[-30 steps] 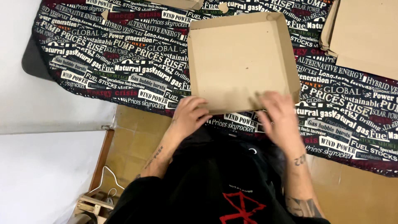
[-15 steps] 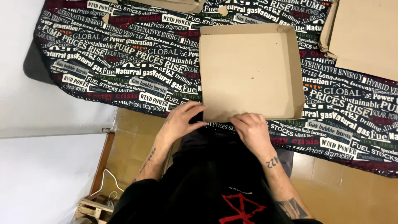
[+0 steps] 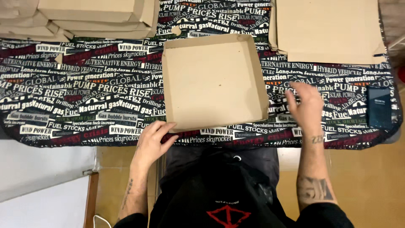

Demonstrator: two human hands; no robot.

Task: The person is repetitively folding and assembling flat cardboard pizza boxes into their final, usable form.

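Right hand (image 3: 306, 105) has left the cardboard box (image 3: 213, 82), open; left hand (image 3: 152, 141) seemingly touches its corner, unclenched

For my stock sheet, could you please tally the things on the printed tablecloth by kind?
Open folded brown cardboard box tray: 1
Stacks of brown cardboard boxes and flat blanks, top left and top right: 2
Dark blue flat rectangular object: 1
Total: 4

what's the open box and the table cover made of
The open box looks like plain brown cardboard, matte, with folded-up walls and creased corners. The table cover seems to be cloth or a soft printed sheet, dark with lettering all over; its edge hangs over the table, though the weave is too fine to tell.
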